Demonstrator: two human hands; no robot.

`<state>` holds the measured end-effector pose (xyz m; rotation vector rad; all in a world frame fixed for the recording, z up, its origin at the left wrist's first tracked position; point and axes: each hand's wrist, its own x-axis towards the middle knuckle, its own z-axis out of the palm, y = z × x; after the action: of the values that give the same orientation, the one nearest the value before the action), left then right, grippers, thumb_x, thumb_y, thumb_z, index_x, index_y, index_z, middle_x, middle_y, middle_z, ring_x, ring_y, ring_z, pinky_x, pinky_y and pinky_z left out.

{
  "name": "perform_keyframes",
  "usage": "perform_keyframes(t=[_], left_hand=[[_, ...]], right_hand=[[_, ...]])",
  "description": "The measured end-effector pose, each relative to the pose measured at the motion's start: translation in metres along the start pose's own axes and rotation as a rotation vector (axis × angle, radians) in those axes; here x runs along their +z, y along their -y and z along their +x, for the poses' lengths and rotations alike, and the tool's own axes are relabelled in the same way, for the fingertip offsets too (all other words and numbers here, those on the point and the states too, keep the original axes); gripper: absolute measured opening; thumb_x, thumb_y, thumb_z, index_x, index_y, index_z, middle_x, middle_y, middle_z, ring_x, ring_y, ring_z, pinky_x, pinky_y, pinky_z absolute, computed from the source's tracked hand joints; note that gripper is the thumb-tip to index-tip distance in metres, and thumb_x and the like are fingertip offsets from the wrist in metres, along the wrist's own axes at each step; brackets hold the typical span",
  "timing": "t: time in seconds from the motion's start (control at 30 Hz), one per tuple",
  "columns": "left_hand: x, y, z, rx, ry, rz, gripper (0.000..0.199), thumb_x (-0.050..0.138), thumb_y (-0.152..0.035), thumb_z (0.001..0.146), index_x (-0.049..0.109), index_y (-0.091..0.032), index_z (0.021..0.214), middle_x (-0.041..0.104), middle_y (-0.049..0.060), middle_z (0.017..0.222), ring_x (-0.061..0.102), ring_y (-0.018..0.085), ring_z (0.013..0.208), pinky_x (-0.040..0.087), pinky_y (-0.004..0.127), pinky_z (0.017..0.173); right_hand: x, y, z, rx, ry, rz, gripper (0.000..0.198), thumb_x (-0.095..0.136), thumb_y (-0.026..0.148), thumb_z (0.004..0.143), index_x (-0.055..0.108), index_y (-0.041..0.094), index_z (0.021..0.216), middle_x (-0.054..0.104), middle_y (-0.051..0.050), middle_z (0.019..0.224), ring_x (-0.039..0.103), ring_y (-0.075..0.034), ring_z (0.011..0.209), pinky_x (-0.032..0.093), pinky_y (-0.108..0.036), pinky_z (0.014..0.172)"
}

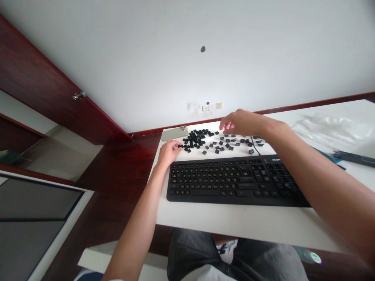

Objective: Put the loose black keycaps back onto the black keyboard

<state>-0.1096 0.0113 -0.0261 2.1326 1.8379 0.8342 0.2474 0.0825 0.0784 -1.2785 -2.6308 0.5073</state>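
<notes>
Small black keycaps point(197, 137) lie heaped and scattered across the white table behind a black keyboard point(211, 177), whose keys are bare of caps in no spot I can make out. My left hand point(169, 152) is at the left edge of the heap, thumb and index finger closed around a dark keycap point(180, 146). Above the looser keycaps to the right hovers my right hand point(237, 121), fingers curved and apart, with nothing visible in them. Its forearm covers the keyboard's right end.
A pale phone point(175, 134) lies at the table's back left corner. On the right are crumpled clear plastic point(331, 127) and a dark long tool-like item point(357, 158). The keyboard cable point(255, 146) runs backward among keycaps. A wall with sockets point(212, 106) stands behind.
</notes>
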Motion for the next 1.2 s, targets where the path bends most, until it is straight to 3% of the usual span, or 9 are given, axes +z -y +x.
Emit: perform_keyframes(t=[0.2,0.4,0.53,0.7,0.87,1.0,1.1,1.2], left_hand=[[-0.001,-0.004,0.001,0.031,-0.087,0.037,0.016,0.076,-0.022,0.085,0.08,-0.026,0.1,0.074,0.003,0.096,0.063,0.018,0.078,0.05,0.032,0.078],[-0.006,-0.027,-0.002,0.103,-0.198,-0.22,0.015,0.071,-0.017,0.085,0.076,-0.022,0.098,0.075,0.004,0.104,0.062,0.014,0.077,0.051,0.027,0.067],[-0.001,-0.043,-0.006,0.209,-0.154,-0.357,0.015,0.071,-0.017,0.086,0.075,-0.021,0.099,0.071,0.005,0.103,0.062,0.013,0.079,0.051,0.025,0.067],[0.004,-0.057,-0.011,0.296,-0.123,-0.406,0.014,0.071,-0.014,0.087,0.074,-0.021,0.099,0.069,0.004,0.098,0.062,0.013,0.079,0.051,0.025,0.07],[0.005,-0.067,-0.015,0.341,-0.112,-0.453,0.009,0.07,-0.015,0.089,0.073,-0.02,0.095,0.069,0.003,0.092,0.062,0.012,0.075,0.053,0.026,0.071],[0.007,-0.067,-0.014,0.216,-0.076,-0.556,0.009,0.073,-0.021,0.087,0.072,-0.019,0.096,0.073,0.004,0.095,0.067,0.013,0.077,0.055,0.026,0.075],[0.008,-0.064,-0.013,0.047,-0.008,-0.763,0.031,0.081,-0.029,0.083,0.069,-0.019,0.109,0.075,0.008,0.111,0.071,0.015,0.082,0.058,0.028,0.079],[0.01,-0.06,-0.011,-0.015,0.049,-0.887,0.041,0.086,-0.034,0.079,0.069,-0.019,0.113,0.075,0.01,0.117,0.074,0.017,0.085,0.059,0.031,0.083]], right_hand=[[0.002,0.007,0.0,-0.037,-0.03,0.043,0.017,0.071,0.03,0.084,0.082,0.027,0.097,0.081,-0.005,0.095,0.074,-0.027,0.088,0.058,-0.045,0.079],[0.014,0.041,0.0,-0.204,-0.118,0.152,0.018,0.068,0.027,0.088,0.081,0.023,0.099,0.081,-0.005,0.091,0.073,-0.023,0.084,0.054,-0.038,0.076],[0.037,0.059,0.005,-0.278,-0.12,0.319,0.023,0.07,0.037,0.09,0.079,0.023,0.106,0.081,-0.005,0.101,0.074,-0.022,0.087,0.053,-0.033,0.075],[0.065,0.071,0.012,-0.148,-0.17,0.444,0.019,0.076,0.035,0.084,0.078,0.022,0.098,0.081,-0.004,0.094,0.073,-0.021,0.088,0.052,-0.031,0.076],[0.072,0.08,0.013,-0.092,-0.216,0.569,0.007,0.075,0.022,0.079,0.076,0.021,0.085,0.079,-0.001,0.082,0.071,-0.018,0.077,0.051,-0.029,0.072],[0.074,0.08,0.013,-0.121,-0.222,0.637,0.008,0.073,0.019,0.077,0.073,0.021,0.084,0.077,-0.001,0.079,0.073,-0.018,0.076,0.054,-0.028,0.071],[0.076,0.079,0.013,-0.189,-0.246,0.66,0.013,0.07,0.016,0.077,0.072,0.02,0.089,0.078,-0.002,0.082,0.075,-0.018,0.079,0.057,-0.029,0.075],[0.077,0.078,0.014,-0.242,-0.264,0.642,0.015,0.068,0.015,0.077,0.072,0.02,0.091,0.079,-0.002,0.085,0.076,-0.018,0.081,0.06,-0.031,0.079]])
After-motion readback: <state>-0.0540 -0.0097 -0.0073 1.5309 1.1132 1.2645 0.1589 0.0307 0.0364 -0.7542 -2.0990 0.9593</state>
